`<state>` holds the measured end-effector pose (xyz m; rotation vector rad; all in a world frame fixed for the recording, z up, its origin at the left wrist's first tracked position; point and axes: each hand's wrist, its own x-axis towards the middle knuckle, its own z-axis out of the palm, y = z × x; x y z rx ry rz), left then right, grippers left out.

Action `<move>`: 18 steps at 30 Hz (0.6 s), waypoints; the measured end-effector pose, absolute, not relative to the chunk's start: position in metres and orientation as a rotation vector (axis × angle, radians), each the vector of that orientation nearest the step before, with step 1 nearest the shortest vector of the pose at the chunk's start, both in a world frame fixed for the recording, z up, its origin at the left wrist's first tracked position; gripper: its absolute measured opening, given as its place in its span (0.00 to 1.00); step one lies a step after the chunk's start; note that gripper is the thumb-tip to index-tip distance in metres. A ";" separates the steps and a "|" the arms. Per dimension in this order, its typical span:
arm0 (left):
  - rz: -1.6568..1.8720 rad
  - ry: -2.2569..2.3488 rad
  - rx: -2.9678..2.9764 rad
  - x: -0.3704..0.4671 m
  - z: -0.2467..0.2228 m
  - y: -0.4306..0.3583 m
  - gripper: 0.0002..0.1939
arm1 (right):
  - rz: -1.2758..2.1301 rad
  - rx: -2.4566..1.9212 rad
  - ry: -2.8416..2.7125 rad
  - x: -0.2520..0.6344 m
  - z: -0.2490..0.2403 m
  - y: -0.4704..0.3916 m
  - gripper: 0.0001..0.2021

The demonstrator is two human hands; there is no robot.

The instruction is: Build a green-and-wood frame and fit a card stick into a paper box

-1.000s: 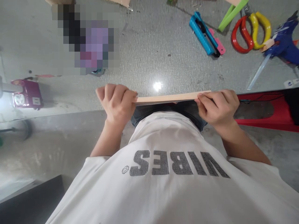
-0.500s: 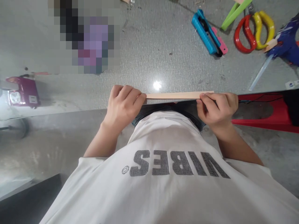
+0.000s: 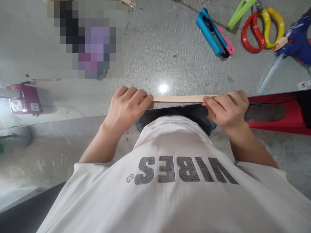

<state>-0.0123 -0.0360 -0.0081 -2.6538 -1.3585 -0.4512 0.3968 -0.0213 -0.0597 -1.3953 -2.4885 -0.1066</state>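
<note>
A flat, pale wooden strip stretches between my hands along the table's front edge, just in front of my waist. My left hand is closed on its left end, which the fingers hide. My right hand pinches the strip near its right end between thumb and fingers, covering most of that end. Whether the strip touches the table I cannot tell.
On the grey table lie a blue utility knife, scissors with red and yellow handles, a light-green tool and a blue glue gun. A maroon device sits left. A red stool stands below the right edge.
My right hand has slid slightly left along the strip and now covers more of its right end. My left hand still grips the other end. The view has shifted slightly.
</note>
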 end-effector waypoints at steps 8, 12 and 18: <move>-0.210 -1.425 -2.843 -0.016 0.004 -0.016 0.22 | 0.052 -1.446 -2.634 0.387 -0.022 -0.001 0.30; -0.273 -1.478 -2.724 -0.015 0.004 0.004 0.21 | 0.098 -1.370 -2.726 0.351 0.009 0.017 0.26; -0.379 -1.549 -2.761 -0.023 0.019 0.064 0.16 | 0.150 -1.101 -2.844 0.286 0.050 0.081 0.20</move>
